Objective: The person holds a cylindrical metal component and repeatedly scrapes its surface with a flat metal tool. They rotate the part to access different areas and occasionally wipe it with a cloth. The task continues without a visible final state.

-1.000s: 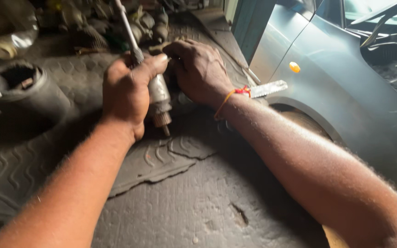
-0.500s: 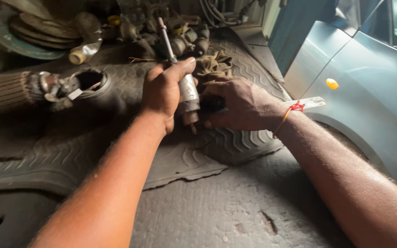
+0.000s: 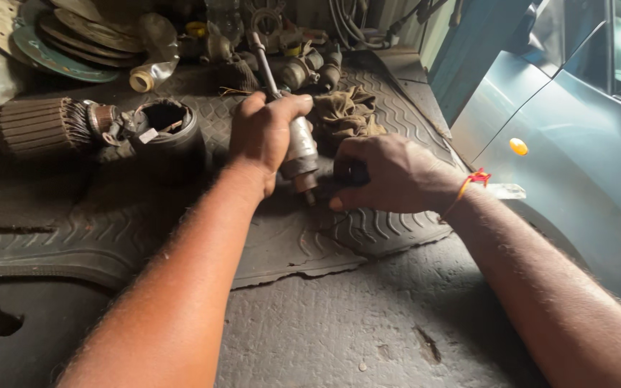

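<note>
My left hand (image 3: 261,136) grips a greasy metal shaft part (image 3: 300,152), a thick cylinder with a thin rod rising from its top toward the back. Its lower end points down at a ribbed rubber mat (image 3: 368,230). My right hand (image 3: 386,174) rests on the mat just right of the part's lower end, fingers curled around something small and dark that I cannot make out. A red thread band (image 3: 473,179) circles the right wrist.
A black rubber boot (image 3: 170,133) and a ribbed cylindrical part (image 3: 37,128) lie at the left. Worn discs (image 3: 52,36) and a heap of metal parts (image 3: 303,65) fill the back. A brown rag (image 3: 346,113) lies behind my hands. A grey-blue car body (image 3: 576,158) stands at the right.
The view has shifted, so the hands sit lower and more central. My right hand has slid off the shaft part to the mat beside it. The left hand keeps its grip.
</note>
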